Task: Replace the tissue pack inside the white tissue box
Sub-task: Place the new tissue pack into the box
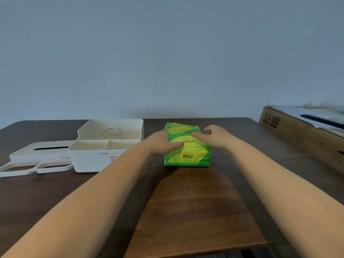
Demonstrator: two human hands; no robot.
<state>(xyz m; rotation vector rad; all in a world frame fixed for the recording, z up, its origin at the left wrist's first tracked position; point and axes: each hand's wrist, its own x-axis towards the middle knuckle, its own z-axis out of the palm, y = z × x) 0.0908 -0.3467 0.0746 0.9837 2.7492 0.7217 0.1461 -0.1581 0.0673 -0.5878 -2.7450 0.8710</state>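
Tissue pack (187,146), green and yellow, lies on the dark wooden table (195,205), just right of the white tissue box (104,144), which stands open with a wire spring in its large compartment. The left hand (163,142) grips the pack's left side with its thumb across the top, while the right hand (216,135) grasps the right side, fingers curled over the upper edge. The white lid (37,155) lies left of the box, and a cardboard box (301,133) sits far right.
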